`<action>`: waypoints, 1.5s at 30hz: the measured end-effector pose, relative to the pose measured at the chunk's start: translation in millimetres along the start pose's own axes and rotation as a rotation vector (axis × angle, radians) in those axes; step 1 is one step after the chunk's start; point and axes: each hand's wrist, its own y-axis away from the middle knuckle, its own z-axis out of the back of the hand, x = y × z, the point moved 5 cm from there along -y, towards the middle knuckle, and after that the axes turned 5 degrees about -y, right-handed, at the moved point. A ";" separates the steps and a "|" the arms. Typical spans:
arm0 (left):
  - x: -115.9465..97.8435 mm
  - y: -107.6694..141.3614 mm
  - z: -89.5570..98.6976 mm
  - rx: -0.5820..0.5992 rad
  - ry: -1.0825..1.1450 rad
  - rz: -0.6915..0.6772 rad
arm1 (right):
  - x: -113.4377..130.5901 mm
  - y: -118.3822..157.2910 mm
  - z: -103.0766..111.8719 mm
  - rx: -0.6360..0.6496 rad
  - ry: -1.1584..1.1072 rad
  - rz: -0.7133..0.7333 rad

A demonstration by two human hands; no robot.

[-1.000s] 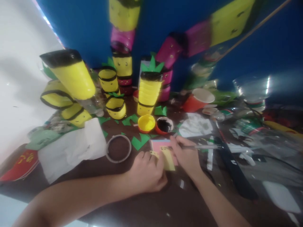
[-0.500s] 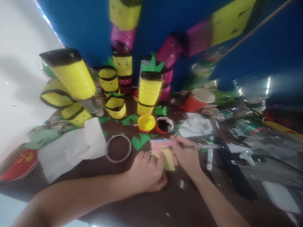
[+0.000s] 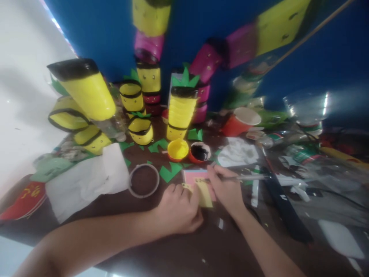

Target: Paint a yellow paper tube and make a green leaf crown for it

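Note:
My left hand [image 3: 180, 207] lies on the brown table with its fingers curled, holding down a yellow paper piece [image 3: 205, 197]. Beneath that paper is a small stack of pink and bluish paper [image 3: 190, 175]. Small dark marks on a yellow strip [image 3: 198, 180] show near the fingertips. In my right hand [image 3: 226, 188] a thin paintbrush [image 3: 245, 177] is pinched, its long handle pointing right and its tip close to the marks. Just beyond stand a cup of yellow paint [image 3: 178, 150] and a cup of black paint [image 3: 200, 152].
Yellow painted bottle containers [image 3: 181, 111] with black bands stand behind. Green cut-outs [image 3: 170, 172], a tape-like ring [image 3: 144, 181] and white paper [image 3: 89, 181] lie left of centre. To the right are a red cup [image 3: 241, 121], a black strip-like object [image 3: 285, 207] and clear plastic bottles [image 3: 305, 154].
Both hands stay almost in place. The brush tip has shifted very slightly, and the dark marks beside it look a little different. The whole view has moved by a hair.

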 end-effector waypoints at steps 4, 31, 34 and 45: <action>-0.5 -0.8 0.9 -0.011 -0.004 0.000 | 1.2 1.1 -1.0 0.019 -0.029 0.017; 0.5 0.3 1.1 -0.006 0.004 0.005 | 1.0 2.1 -1.4 0.021 -0.044 -0.032; 0.3 0.6 0.7 -0.005 0.003 0.005 | 0.6 2.3 -2.2 0.038 -0.049 -0.038; 0.1 -0.9 2.6 -0.011 0.006 -0.001 | 1.9 1.7 -1.9 0.017 -0.045 -0.012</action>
